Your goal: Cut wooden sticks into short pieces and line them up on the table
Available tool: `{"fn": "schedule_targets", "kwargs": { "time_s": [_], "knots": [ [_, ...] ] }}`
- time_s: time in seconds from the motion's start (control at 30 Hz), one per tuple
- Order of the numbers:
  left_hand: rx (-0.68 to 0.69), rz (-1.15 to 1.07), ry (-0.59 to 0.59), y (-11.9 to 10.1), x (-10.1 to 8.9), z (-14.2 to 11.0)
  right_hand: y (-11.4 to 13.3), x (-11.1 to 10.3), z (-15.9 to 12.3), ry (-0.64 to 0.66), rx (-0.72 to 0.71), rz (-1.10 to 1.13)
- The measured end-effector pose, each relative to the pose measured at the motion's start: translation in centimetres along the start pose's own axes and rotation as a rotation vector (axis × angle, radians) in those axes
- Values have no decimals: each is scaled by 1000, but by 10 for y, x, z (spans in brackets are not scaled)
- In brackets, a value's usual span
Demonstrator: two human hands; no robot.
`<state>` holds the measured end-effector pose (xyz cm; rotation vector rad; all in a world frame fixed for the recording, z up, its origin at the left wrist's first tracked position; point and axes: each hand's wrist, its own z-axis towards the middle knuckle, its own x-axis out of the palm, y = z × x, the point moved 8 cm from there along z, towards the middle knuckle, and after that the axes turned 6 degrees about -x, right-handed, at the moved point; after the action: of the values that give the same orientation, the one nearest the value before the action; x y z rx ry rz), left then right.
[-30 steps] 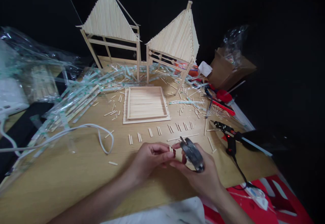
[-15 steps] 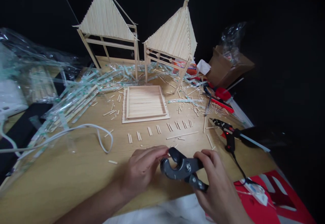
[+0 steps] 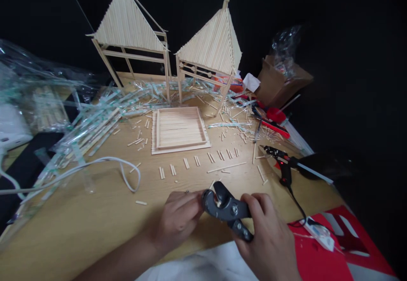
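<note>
Smooth, wood-grained worktop, and over it the right hand keeps a grip clamped on the dark cutter; at its rounded jaws, the left hand pinches together, contents hidden.

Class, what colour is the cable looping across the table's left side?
The cable is white, clearest in the head view.

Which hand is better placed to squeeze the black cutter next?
Right, most likely: the right hand grips the black cutter by its handle end, while the left hand is beside its curved jaws, where a pale bit of stick shows in the opening.
</note>
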<state>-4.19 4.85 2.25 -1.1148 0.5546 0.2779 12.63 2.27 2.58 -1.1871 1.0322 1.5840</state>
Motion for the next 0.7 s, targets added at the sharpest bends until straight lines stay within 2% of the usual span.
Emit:
{"fn": "schedule_targets", "kwargs": {
  "time_s": [0.13,0.33,0.43,0.57,0.7],
  "knots": [
    [8,-14,62,-2,5,3,-2,0,0,14,-21,-20],
    [128,92,-89,-13,-4,-4,3,2,-4,7,-37,19],
    [145,139,-105,-12,-2,-9,6,5,-6,-5,-5,35],
    [125,191,-45,-8,5,-10,5,12,-8,-2,25,34],
    [80,137,46,-5,16,-8,-3,20,-15,34,35,32]
  ]
}}
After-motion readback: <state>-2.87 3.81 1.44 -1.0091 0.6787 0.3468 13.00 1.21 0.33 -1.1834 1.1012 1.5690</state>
